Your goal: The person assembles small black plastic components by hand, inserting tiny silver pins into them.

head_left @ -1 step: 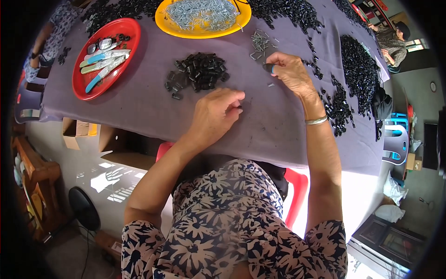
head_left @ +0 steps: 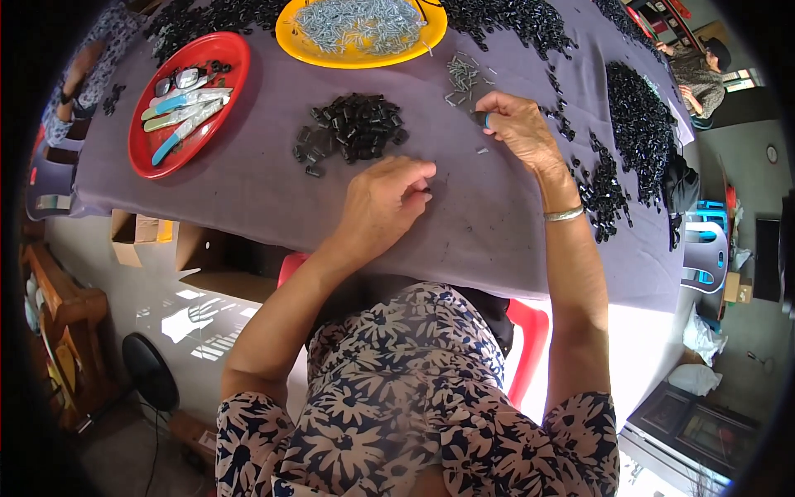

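My left hand (head_left: 383,196) is closed in a loose curl over the cloth, just below a pile of black plastic pieces (head_left: 360,124). Between its fingertips a small black piece (head_left: 427,191) shows in part. My right hand (head_left: 520,127) is pinched together beside a scatter of thin metal pins (head_left: 464,76). A dark cover with a blue edge (head_left: 481,119) sits at the tip of one of its digits. Whatever that pinch holds is hidden. One pale pin (head_left: 483,151) lies on the cloth below the right hand.
A yellow tray (head_left: 286,43) heaped with metal pins stands at the back. To the left is a red tray (head_left: 142,157) with knives and glasses. More black pieces (head_left: 638,124) spread along the right and far sides. Other people (head_left: 700,79) are at the table's edges.
My right fingertips shift very slightly by the pins. At the far left another person's hand has moved; my left hand stays in place.
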